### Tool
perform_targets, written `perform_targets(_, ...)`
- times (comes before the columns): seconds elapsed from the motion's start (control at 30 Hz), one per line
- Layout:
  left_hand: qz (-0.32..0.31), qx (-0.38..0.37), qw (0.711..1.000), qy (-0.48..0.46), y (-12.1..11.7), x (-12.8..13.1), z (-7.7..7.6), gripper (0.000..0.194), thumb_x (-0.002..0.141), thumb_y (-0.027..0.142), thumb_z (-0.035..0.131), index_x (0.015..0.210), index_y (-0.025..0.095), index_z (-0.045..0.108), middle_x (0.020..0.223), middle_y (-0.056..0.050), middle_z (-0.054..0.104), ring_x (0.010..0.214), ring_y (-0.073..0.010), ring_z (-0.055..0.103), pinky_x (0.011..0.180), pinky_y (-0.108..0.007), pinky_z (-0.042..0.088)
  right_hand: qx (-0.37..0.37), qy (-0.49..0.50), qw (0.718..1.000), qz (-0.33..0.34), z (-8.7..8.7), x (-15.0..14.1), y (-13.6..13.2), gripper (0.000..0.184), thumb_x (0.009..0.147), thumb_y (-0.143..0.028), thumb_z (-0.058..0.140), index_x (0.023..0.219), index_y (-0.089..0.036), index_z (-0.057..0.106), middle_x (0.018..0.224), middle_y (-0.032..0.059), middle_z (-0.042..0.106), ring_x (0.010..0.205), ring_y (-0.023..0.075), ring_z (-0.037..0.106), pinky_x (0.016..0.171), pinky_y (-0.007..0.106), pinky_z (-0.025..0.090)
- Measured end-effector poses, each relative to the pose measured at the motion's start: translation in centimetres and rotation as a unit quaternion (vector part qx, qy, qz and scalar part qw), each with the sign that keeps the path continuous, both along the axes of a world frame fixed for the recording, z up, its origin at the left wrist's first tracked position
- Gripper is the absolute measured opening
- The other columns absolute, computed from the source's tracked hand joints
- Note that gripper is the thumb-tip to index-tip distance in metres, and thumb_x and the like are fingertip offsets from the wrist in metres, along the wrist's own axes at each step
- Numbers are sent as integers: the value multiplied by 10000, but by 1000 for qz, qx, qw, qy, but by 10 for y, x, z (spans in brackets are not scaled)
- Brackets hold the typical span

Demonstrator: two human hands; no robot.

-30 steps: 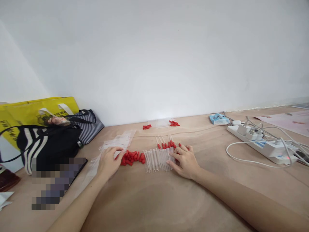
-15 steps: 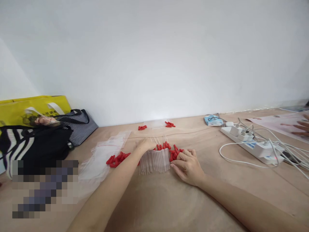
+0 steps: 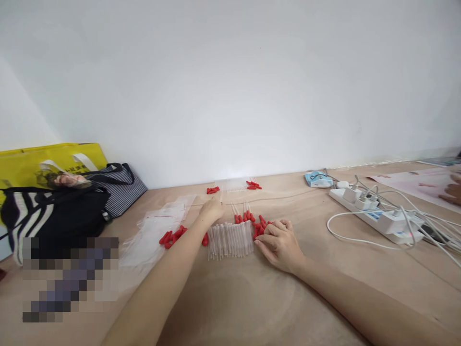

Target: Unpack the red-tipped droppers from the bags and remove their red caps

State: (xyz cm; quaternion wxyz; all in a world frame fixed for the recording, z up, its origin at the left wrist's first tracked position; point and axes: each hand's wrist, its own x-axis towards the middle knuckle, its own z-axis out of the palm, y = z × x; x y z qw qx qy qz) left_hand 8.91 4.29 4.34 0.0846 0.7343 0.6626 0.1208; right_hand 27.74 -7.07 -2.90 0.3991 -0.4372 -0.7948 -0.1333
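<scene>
A row of clear glass dropper tubes (image 3: pixel 230 240) lies side by side in the middle of the table. Behind it are several droppers with red bulbs (image 3: pixel 247 216), their thin tips pointing to the wall. My left hand (image 3: pixel 212 210) is past the row's left end, fingers closed; what they pinch, if anything, is too small to make out. Loose red rubber bulbs (image 3: pixel 261 226) are heaped at the row's right end. My right hand (image 3: pixel 283 245) rests against this heap with curled fingers, which hide whatever is in them. More red bulbs (image 3: pixel 173 237) lie left, partly behind my left forearm.
Clear zip bags (image 3: pixel 151 230) are spread on the left. Near the wall lie red-bulbed droppers (image 3: pixel 254 185), more red bulbs (image 3: pixel 212 190) and clear plastic. A white power strip (image 3: pixel 374 216) with cables and a blue mask (image 3: pixel 319 179) are right; bags (image 3: pixel 54 216) stand left.
My left hand has moved left and away from the droppers behind the tube row, toward the wall. My right hand stays at the heap of red bulbs.
</scene>
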Motion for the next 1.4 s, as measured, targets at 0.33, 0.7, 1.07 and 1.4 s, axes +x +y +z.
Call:
perform_targets(0.33,-295,330,897,0,-102,-51,-45,204,867,226,347,818,175,538,774,-46,583,708,-158,544,658,-285,442,61,-11,998,20,10,-12,-6,410,788,-353,498,1157,-174,491,1035,106,554,955,210,478,804,360,314)
perform_targets(0.7,-316,404,858,17,-108,-48,-54,178,844,244,438,911,163,582,813,-68,607,776,-172,541,713,-314,436,67,-57,993,83,1,-33,5,139,821,-255,491,847,-235,626,618,-21,576,725,128,478,903,412,200)
perform_targets(1.07,-357,402,843,11,-110,-51,-53,174,830,238,479,717,210,609,855,-3,660,885,-181,545,863,-391,359,77,-62,989,113,3,-32,-5,172,831,-243,450,777,-216,612,561,-32,552,656,115,437,862,388,215)
perform_targets(1.4,-333,417,845,-27,-111,-62,-49,158,834,166,454,760,190,591,768,-17,613,779,-156,525,734,-324,415,82,-5,991,109,1,-17,-4,174,819,-241,457,738,-207,607,543,-33,550,664,119,448,863,379,213)
